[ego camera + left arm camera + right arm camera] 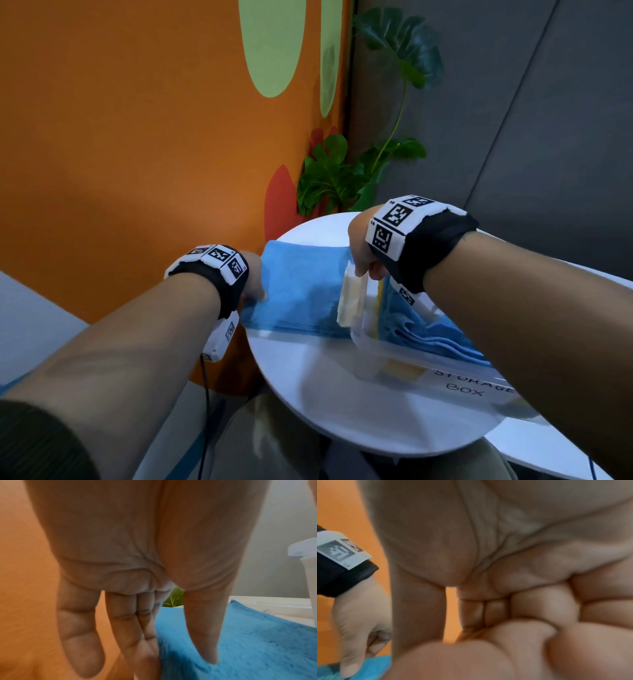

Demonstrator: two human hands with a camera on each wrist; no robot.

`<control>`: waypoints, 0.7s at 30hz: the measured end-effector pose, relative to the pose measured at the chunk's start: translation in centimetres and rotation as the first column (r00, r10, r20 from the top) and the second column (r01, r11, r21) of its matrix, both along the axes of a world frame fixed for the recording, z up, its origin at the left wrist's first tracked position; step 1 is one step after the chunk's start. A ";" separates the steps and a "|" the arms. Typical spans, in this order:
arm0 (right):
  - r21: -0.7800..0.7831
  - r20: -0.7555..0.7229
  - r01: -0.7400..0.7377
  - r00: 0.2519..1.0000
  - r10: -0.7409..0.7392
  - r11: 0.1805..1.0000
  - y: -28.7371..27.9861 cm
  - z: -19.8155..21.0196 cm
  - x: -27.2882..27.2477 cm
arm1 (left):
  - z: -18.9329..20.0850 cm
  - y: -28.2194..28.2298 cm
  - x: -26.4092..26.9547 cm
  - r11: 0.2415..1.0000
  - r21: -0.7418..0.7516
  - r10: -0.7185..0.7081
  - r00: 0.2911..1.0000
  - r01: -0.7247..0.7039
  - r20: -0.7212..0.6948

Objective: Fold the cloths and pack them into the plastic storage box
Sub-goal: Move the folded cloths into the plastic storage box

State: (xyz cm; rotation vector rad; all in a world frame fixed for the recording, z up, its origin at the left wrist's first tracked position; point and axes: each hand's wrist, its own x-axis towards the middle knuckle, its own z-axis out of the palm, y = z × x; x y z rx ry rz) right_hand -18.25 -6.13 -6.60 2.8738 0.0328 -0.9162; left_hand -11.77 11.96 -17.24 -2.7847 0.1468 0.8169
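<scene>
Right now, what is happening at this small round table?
A person is folding blue cloths and packing them into a clear storage box on the white round table. The left hand holds the left edge of a folded blue cloth lying on the table beside the box. The right hand is curled at the box's near-left corner; what it grips is unclear. More blue cloths already lie inside the box.

Storage box (411,356): right part hidden under right forearm, label cut short. Right hand (363,246): fingertips hidden, grip unclear; its wrist view blurred, palm (488,547) fills frame. Left hand (255,281): fingers hidden behind blue cloth (301,291) edge.
</scene>
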 end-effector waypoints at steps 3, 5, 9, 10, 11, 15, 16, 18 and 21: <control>-0.063 0.038 -0.076 0.996 0.079 0.995 0.2 -0.2 0.2 | -0.2 -0.1 -0.2 0.999 -0.009 -0.040 0.999 0.040 0.003; 0.028 0.066 -0.123 0.990 0.121 0.992 0.0 -0.1 0.3 | 0.3 -0.5 -0.5 0.999 -0.011 -0.041 0.999 0.041 -0.017; 0.057 0.049 -0.030 0.998 0.027 0.998 -0.6 -0.2 0.9 | 1.9 -1.3 -0.9 0.997 -0.001 -0.077 0.997 0.077 0.020; 0.049 0.084 -0.015 0.996 0.011 0.999 -0.7 -0.7 1.0 | 2.5 -1.4 -1.0 0.994 -0.058 -0.089 0.995 0.092 0.054; 0.050 0.099 0.006 0.995 -0.011 0.999 -0.6 -0.9 1.0 | 3.1 -1.6 -1.0 0.986 -0.131 -0.091 0.991 0.104 0.102; 0.162 -0.040 0.235 0.972 -0.232 0.958 -0.9 -1.4 1.3 | 5.2 -1.9 -0.5 0.946 -0.298 -0.029 0.947 0.129 0.320; 0.193 -0.061 0.273 0.962 -0.266 0.942 -0.8 -1.3 1.1 | 5.8 -2.1 -0.5 0.931 -0.333 -0.022 0.933 0.151 0.360; 0.143 -0.019 0.215 0.977 -0.214 0.966 -1.0 -0.6 0.4 | 7.1 -2.6 -0.6 0.893 -0.386 -0.039 0.894 0.231 0.446; 0.015 0.348 0.061 0.935 -0.062 0.998 -1.5 -0.7 0.1 | 9.3 -3.4 -1.2 0.822 -0.436 -0.066 0.821 0.367 0.566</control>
